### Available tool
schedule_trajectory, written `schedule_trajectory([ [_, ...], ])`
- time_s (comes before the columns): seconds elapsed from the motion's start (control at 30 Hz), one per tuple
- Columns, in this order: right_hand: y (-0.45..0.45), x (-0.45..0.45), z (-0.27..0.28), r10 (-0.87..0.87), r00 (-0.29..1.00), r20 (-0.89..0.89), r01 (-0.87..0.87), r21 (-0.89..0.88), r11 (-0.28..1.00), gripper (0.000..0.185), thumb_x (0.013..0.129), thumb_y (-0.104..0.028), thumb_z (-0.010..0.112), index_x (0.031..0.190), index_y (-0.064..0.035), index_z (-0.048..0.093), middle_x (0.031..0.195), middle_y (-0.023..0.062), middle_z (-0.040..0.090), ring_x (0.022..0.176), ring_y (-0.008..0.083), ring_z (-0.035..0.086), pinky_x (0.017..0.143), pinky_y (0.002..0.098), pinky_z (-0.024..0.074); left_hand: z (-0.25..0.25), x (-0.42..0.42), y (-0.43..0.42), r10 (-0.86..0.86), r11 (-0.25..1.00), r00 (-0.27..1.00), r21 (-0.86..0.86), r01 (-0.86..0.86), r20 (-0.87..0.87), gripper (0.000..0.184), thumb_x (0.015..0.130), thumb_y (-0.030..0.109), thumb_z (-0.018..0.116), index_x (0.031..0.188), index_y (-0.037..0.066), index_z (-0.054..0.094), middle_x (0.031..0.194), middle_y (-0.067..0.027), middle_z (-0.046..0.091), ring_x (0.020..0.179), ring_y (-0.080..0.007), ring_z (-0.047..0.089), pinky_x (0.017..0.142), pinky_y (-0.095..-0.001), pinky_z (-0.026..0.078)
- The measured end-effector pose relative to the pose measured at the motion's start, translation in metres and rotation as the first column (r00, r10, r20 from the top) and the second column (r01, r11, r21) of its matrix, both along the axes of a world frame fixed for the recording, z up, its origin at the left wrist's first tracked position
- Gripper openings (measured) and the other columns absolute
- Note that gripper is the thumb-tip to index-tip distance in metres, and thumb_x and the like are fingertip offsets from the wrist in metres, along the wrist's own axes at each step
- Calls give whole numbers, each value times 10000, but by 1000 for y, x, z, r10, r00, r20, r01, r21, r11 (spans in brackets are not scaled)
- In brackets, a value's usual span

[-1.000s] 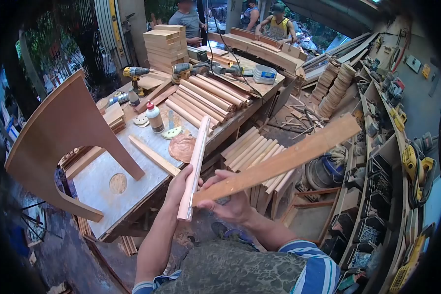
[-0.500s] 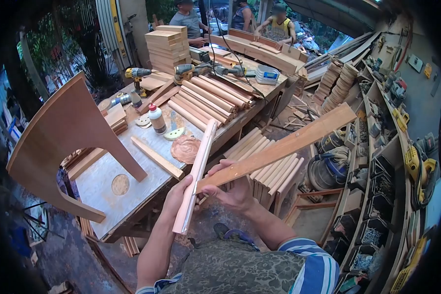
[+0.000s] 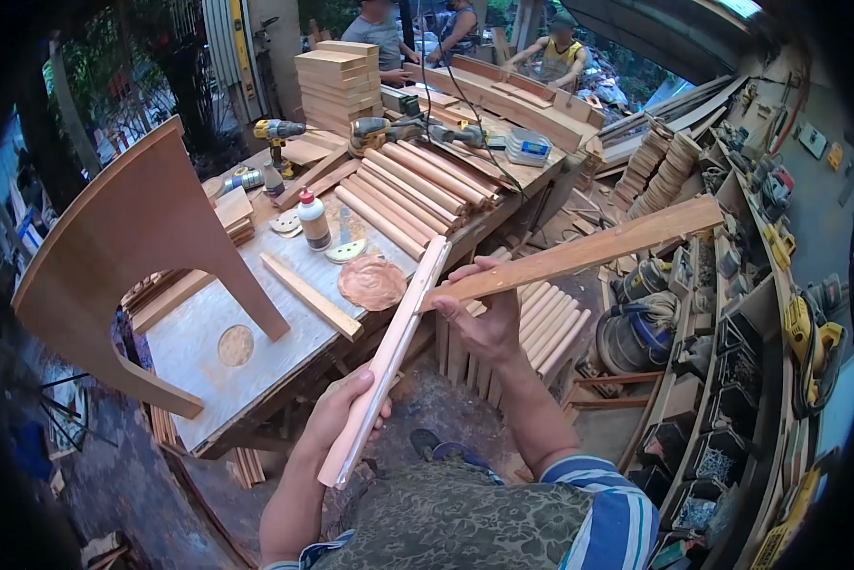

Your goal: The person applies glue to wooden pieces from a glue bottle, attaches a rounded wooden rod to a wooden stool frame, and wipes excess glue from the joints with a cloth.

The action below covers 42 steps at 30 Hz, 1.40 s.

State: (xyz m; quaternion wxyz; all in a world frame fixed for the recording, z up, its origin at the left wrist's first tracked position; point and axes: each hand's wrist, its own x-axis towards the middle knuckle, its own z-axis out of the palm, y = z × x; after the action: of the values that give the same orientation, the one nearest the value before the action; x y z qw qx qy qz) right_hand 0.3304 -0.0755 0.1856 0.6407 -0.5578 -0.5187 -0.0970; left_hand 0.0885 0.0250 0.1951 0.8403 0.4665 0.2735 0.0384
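My left hand [image 3: 341, 408] is wrapped around the near end of a long, pale wooden strip [image 3: 381, 356], which slants away from me. A shiny whitish line, perhaps glue, runs along the strip's right edge. In my right hand [image 3: 489, 318] is a flat wooden slat [image 3: 579, 255], gripped near its near end between thumb and fingers. The slat's near end meets the strip's right edge toward its far part. The slat's far end points up to the right.
On the workbench [image 3: 194, 380] lie a glue bottle [image 3: 313, 220], a round brown disc [image 3: 372, 282], stacked rounded rods [image 3: 398, 195] and a drill [image 3: 277, 133]. A curved wooden panel [image 3: 132, 256] stands left. Shelves with bins [image 3: 721, 451] line the right. Several people work at the back.
My right hand has moved away from me along the strip, carrying the slat. My left hand now sits lower, nearer the strip's near end.
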Motion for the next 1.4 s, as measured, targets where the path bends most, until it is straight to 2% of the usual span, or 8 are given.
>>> schedule_trajectory([
  [0.5,10,8,12,15,998,-64,-14,13,1000,645,820,-136,834,1288,-8,409,1011,120,629,891,182,675,740,297,598,0,-7,0,18,1000,1000,23,-18,13,532,1004,385,494,1423,59,467,737,-87,625,549,-132,592,438,-248,478],
  [0.7,11,32,9,-1,999,-54,3,37,999,627,845,-66,798,1326,-47,395,1073,112,622,928,168,663,811,289,581,4,-11,-5,-10,1000,998,29,9,55,523,1008,379,478,1423,61,464,738,-93,626,551,-133,590,434,-254,476],
  [0.77,13,35,12,12,995,-96,-2,104,995,642,813,-107,837,1297,-35,421,992,93,637,876,150,668,711,281,576,2,-15,-5,-21,1000,998,20,19,65,528,1008,378,479,1428,58,460,736,-95,625,552,-133,588,435,-256,475],
  [1.13,8,59,14,-8,993,-114,20,108,994,618,828,-110,824,1291,-40,421,981,108,654,839,163,691,695,277,578,-9,-27,-10,-53,998,993,26,50,107,575,999,382,495,1454,37,429,731,-106,624,557,-133,585,440,-257,469],
  [1.23,3,56,16,-63,997,-37,65,72,995,623,817,-117,834,1285,-44,430,975,108,655,838,176,692,702,286,582,-10,-24,-9,-49,997,993,-62,56,110,587,1001,386,511,1486,67,423,758,-88,635,562,-121,587,511,-258,504],
  [1.3,-4,36,17,9,1000,-26,-8,27,1000,646,828,-84,815,1319,-32,400,1057,124,636,932,181,674,782,281,593,-10,-15,-8,-42,998,991,-31,47,125,567,1012,375,492,1495,85,421,760,-83,636,576,-115,589,517,-254,503],
  [1.33,-5,28,14,-9,995,97,8,15,1000,654,813,-96,829,1308,-34,406,1051,127,642,937,187,675,782,286,592,-10,-9,-6,-37,998,991,-37,42,126,567,1012,375,492,1495,85,421,760,-83,636,576,-115,589,517,-254,503],
  [1.4,-7,2,11,-19,994,106,18,8,1000,633,790,-121,854,1255,-24,436,1020,120,651,904,196,680,780,315,574,-10,5,-1,-48,998,993,50,43,107,551,1024,370,472,1501,99,420,761,-78,635,583,-108,588,518,-243,498],
])
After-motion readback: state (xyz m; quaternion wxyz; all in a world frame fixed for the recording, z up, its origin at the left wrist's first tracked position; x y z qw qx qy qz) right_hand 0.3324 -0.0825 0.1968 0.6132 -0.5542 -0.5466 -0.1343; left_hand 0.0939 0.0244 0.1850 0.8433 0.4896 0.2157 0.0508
